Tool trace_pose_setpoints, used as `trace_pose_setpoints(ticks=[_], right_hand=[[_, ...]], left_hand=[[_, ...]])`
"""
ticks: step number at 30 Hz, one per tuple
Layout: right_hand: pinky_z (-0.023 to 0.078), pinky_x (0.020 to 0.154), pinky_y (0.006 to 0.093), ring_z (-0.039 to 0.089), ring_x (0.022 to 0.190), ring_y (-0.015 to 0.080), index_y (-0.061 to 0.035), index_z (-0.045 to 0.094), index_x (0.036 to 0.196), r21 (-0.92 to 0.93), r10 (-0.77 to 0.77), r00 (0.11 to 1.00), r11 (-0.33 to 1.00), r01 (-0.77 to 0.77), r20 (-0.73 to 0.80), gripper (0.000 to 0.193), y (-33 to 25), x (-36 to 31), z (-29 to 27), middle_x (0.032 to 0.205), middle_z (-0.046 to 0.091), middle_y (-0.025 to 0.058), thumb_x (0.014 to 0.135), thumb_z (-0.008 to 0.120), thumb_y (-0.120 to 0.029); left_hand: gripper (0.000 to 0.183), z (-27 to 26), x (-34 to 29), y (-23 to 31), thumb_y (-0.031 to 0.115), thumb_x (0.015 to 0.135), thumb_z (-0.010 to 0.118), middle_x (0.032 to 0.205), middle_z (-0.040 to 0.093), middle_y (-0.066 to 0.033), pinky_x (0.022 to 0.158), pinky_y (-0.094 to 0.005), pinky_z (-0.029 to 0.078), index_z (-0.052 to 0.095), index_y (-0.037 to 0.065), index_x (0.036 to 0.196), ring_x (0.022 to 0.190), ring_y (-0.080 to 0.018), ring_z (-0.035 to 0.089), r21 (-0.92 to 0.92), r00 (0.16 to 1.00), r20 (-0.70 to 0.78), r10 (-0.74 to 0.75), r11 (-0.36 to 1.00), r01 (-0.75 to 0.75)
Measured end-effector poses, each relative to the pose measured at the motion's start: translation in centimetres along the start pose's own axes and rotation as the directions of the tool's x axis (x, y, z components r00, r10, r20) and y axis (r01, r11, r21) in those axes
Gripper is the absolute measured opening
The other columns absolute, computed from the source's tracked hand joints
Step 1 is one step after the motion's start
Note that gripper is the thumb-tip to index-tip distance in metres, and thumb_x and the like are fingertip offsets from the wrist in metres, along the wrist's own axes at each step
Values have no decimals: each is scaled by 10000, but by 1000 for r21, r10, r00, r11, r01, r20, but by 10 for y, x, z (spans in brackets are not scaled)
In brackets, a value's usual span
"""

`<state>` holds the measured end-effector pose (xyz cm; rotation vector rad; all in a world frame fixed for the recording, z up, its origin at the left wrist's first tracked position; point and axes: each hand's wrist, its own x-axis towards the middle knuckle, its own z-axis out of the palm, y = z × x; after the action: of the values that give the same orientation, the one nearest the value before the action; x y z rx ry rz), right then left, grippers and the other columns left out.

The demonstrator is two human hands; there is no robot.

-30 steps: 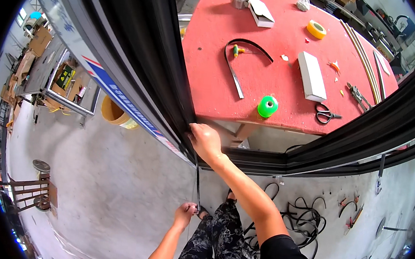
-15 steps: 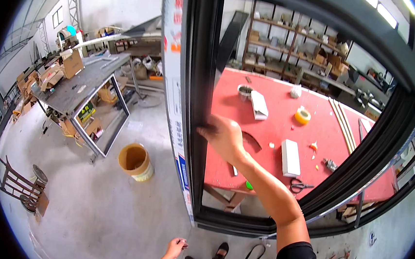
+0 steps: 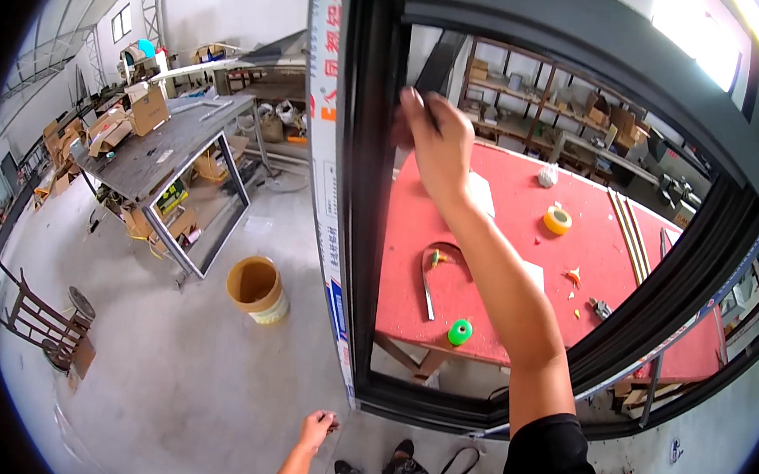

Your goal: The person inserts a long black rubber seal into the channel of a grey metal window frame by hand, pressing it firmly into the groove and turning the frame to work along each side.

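Observation:
A tall dark metal window frame (image 3: 361, 191) stands upright before me, its left side partly covered with printed white protective film (image 3: 325, 108). My right hand (image 3: 441, 139) is raised high beside the inner side of its left upright. The fingers there are curled and slightly blurred, and anything in them is hidden. Low down, to the left of the frame's bottom corner, my left hand (image 3: 318, 430) hangs with fingers pinched together. Whatever it holds is too small to name. Through the opening, my right forearm crosses in front of a red-topped table (image 3: 504, 238).
On the red table lie a yellow tape roll (image 3: 557, 220), a green spool (image 3: 460, 332), a curved dark strip (image 3: 427, 281) and long thin strips (image 3: 629, 232). A yellowish bucket (image 3: 258, 290) stands on the floor, with a metal workbench (image 3: 173, 145) behind it. Black straps (image 3: 459, 471) lie near my feet.
My right hand has moved up along the frame's left upright. My left hand stays low, closed as before. The view has shifted slightly, and the green spool now shows fully.

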<state>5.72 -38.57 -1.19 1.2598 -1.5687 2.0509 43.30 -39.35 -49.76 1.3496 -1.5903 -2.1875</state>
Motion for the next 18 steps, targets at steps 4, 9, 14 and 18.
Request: trace_pose_setpoints(ticks=[4,9,14,18], right_hand=[[464,522,346,612,509,216,24,588,709,-268,335,941,912,-311,51,333,97,-100,-68,595,628,126,935,595,-221],[525,725,438,678,797,325,-73,704,879,-811,628,772,499,-306,96,159,269,-249,-160,837,698,162,801,659,-204],[521,866,454,653,956,361,-134,720,1014,-906,880,429,337,-257,205,273,319,-307,-144,974,694,177,806,663,-301],[480,956,467,525,1149,428,-129,701,1048,-922,871,482,260,-287,96,279,329,-333,-102,1215,586,217,816,634,-269]], left_hand=[[210,-3,5,-1,165,981,537,874,694,-100,679,-280,531,636,-6,1052,748,-170,679,35,999,8,37,999,-37],[212,-2,3,10,177,976,540,871,702,-97,661,-272,512,633,4,1056,768,-163,680,104,997,-62,-44,993,50],[210,24,-19,19,149,982,522,902,714,-107,693,-285,525,637,-11,1054,779,-171,686,145,992,-99,-75,985,89],[233,31,-39,6,159,983,535,916,713,-114,744,-304,532,630,-27,1085,803,-184,687,143,992,-110,-65,987,80]])
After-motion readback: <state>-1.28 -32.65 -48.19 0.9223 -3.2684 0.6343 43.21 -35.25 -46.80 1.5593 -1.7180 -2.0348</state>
